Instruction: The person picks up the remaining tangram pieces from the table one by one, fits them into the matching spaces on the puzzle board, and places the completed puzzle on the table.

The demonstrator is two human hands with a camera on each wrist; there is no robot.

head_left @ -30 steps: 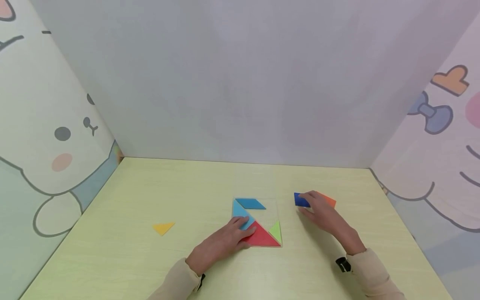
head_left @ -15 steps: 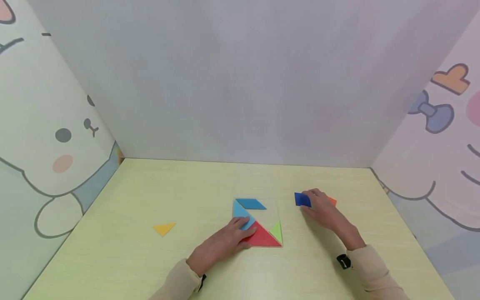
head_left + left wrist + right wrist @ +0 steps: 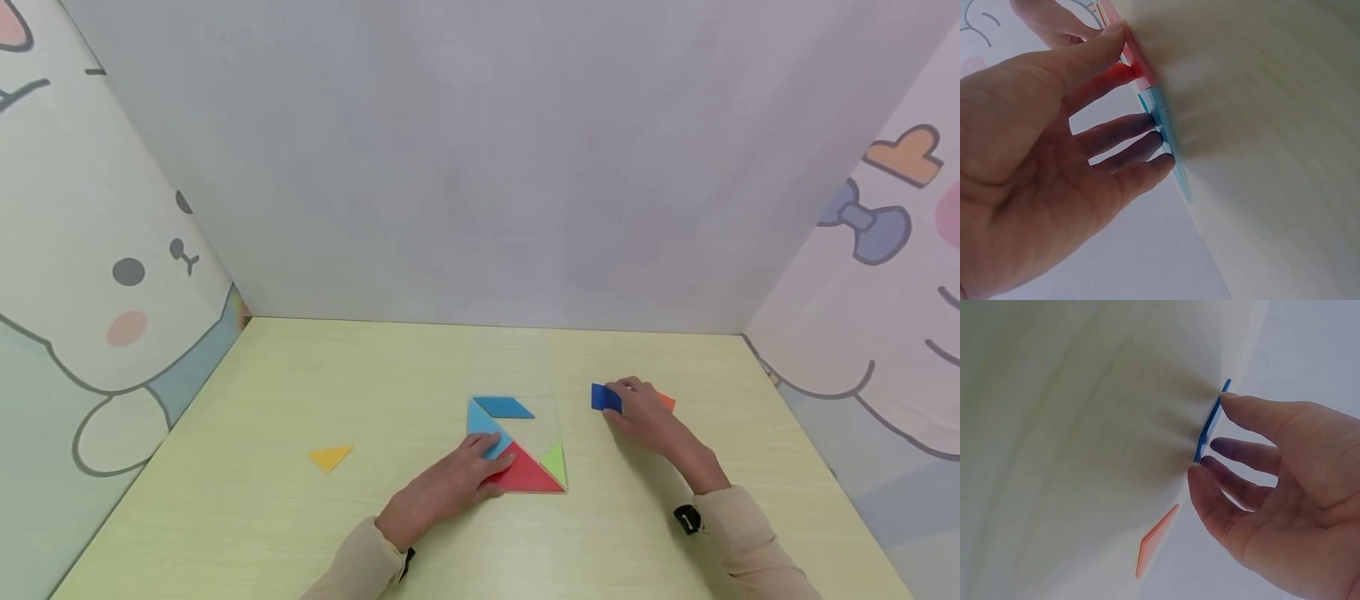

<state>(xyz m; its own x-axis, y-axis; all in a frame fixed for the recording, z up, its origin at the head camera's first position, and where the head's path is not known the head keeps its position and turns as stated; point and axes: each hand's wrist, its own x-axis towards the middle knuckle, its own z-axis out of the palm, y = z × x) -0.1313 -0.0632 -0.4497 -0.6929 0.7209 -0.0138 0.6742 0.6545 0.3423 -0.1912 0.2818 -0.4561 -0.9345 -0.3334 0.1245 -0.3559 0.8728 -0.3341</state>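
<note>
Pinching a dark blue piece (image 3: pixel 605 397) between thumb and fingertips, the right hand (image 3: pixel 643 417) was over the right part of the table (image 3: pixel 225 517). Whether the piece lay flat or was raised could not be told. An orange piece (image 3: pixel 666 402) lay just beside that hand, partly hidden by it in the head view; the right wrist view showed it apart from the dark blue piece.

The left hand (image 3: pixel 452 485) had its fingers spread, their tips resting on 2 pieces, a light blue triangle (image 3: pixel 479 423) and a red triangle (image 3: pixel 527 472), which met edge to edge. These 2 filled the left and near sides of a pale tray (image 3: pixel 537 433). A blue parallelogram (image 3: pixel 504 407) lay along its far edge, and a green triangle (image 3: pixel 554 462) at its right edge, beside the red triangle. A yellow triangle (image 3: pixel 330 457) lay well apart, left of the tray. Behind rose a greyish wall (image 3: pixel 480 167), between 2 panels with cartoon drawings.
</note>
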